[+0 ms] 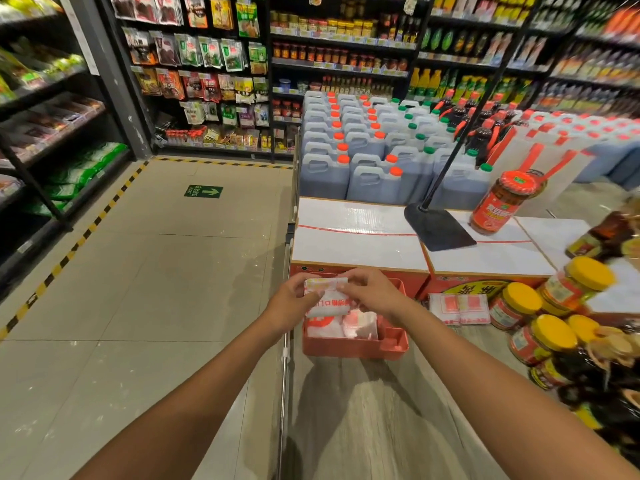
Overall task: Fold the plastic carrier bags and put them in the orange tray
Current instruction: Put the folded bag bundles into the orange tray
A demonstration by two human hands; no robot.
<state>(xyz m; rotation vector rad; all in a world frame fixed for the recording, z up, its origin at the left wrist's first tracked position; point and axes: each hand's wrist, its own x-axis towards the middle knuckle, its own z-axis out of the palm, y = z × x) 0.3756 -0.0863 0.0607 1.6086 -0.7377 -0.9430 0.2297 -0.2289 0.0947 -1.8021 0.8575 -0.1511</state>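
Head view: at the far left, shelves (52, 133) stocked with packaged goods are seen, and a green exit sign (203, 191) is stuck to the tiled floor beside them. Further right, a wood-grain counter (363, 427) is bounded along its left edge by a metal rail.

Above the counter's left edge, the left hand (294, 299) is curled round the left end of a folded carrier bag (325, 294), white with red print. The bag's right end is pinched by the fingers of the right hand (367, 292). The bag is thus gripped by both hands and is held just over the orange tray (356, 349); whether it touches what lies below cannot be told.

The tray is set near the counter's left edge, against the front of white-topped cardboard boxes (356, 233). Inside it, other folded bags (341, 325) are laid in the larger left part, while a small compartment at its right end is seen.

Just beside the tray, to its right, a flat pile of bags (459, 308) is laid on the counter. On the boxes behind, the black base of a stand (436, 226) is rested, with a red jar (498, 206) beside it. Rows of jugs (363, 150) of dark liquid are ranged behind the boxes. Along the counter's right edge, yellow-lidded jars (519, 304) are stacked.
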